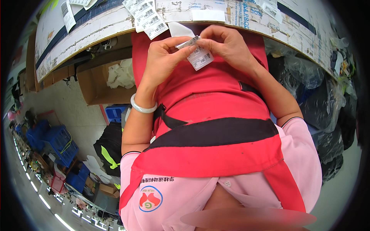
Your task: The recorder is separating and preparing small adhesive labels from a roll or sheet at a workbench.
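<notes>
Worn white worktable [96,30], cardboard box [96,88] beneath, blue crates [58,142] on floor.

Label strip [188,42] — part hidden by fingertips [191,48]; worktable [96,29] cut off.

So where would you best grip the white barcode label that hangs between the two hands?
Probably the free lower edge of the barcode label, pinched from below. The left hand and right hand already crowd its top, and it hangs flat against the red apron.

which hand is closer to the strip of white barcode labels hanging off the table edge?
Left. The left hand sits just below and right of the strip of white barcode labels at the table edge. The right hand is farther right, pinching a small white tag with the left.
</notes>
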`<state>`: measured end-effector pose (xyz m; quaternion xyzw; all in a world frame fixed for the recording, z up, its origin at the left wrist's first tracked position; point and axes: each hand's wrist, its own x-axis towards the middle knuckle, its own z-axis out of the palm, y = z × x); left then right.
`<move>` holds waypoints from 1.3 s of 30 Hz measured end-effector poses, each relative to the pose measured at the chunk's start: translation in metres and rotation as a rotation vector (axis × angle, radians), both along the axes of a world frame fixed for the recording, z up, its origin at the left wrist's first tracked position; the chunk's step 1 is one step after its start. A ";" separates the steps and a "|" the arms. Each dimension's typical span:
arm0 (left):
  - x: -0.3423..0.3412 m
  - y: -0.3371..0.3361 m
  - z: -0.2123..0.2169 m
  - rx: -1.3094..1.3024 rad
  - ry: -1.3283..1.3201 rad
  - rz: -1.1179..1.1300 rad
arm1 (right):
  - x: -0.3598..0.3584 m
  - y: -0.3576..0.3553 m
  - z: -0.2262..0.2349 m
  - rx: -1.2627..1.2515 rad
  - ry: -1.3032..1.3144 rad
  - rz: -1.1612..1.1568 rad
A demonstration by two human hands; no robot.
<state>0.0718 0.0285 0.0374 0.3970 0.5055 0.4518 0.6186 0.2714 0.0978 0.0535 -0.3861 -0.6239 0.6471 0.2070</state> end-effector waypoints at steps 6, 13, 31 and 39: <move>0.004 0.001 -0.001 -0.038 0.003 -0.061 | 0.003 0.010 -0.002 0.251 -0.022 0.025; 0.004 0.004 -0.012 0.074 -0.034 0.024 | 0.015 0.055 0.003 0.097 -0.178 -0.164; 0.003 0.004 -0.018 0.090 0.109 0.017 | 0.010 0.076 -0.003 -0.014 -0.195 -0.158; 0.004 0.003 -0.019 0.083 0.089 0.015 | 0.007 0.074 0.000 -0.004 -0.216 -0.165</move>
